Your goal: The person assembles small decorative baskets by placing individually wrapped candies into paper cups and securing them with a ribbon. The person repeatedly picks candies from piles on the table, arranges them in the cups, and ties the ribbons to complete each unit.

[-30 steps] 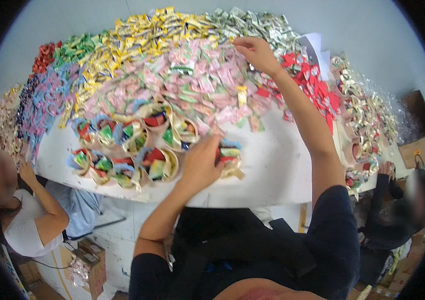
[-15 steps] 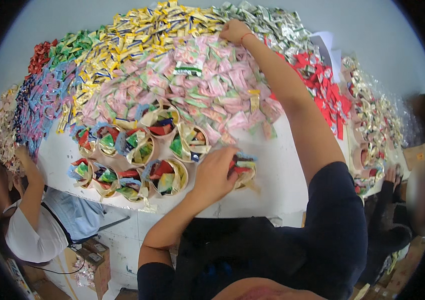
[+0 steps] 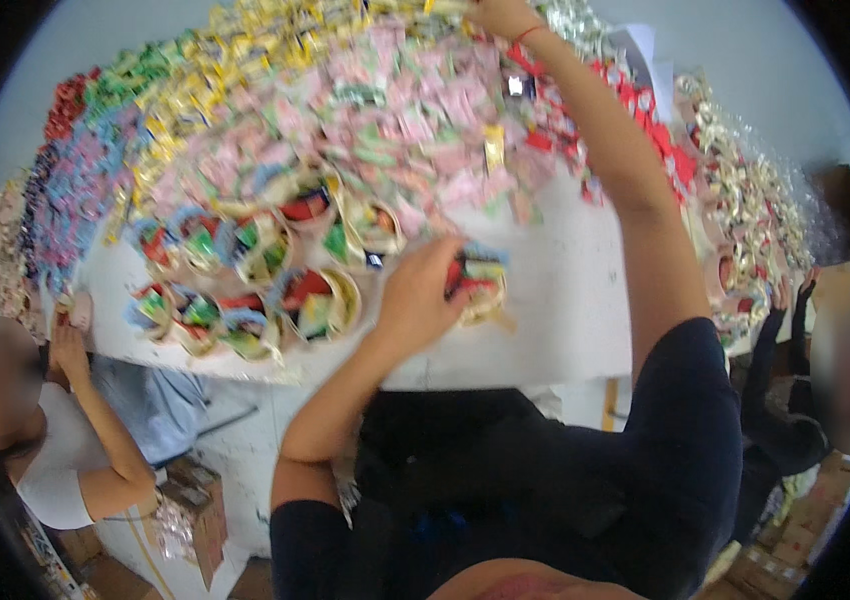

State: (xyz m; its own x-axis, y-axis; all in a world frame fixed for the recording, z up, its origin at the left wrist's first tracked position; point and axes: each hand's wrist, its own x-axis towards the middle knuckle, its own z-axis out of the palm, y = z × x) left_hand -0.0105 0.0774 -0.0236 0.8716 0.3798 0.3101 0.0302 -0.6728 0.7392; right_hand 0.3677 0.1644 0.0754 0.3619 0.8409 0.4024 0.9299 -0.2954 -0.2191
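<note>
My left hand is closed at the left side of a small round cup near the table's front, its fingers curled over the rim. Red, blue and pale wrapped sweets fill the cup. My right arm stretches to the far side, where my right hand is at the border of the yellow packet heap and the silver-green packets. Its fingers look curled, with a yellow packet by the tips; blur hides what they hold. Several filled cups with cream ribbons stand left of my left hand.
Pink packets cover the middle of the white table. Red packets lie right, blue-pink ones and green ones left. A co-worker at the left handles a cup; another person's hands are at the right.
The whole view has shifted, with the table now higher in it. My right hand has moved slightly right along the far heap. My left hand stays at the cup. The left co-worker has leaned into view.
</note>
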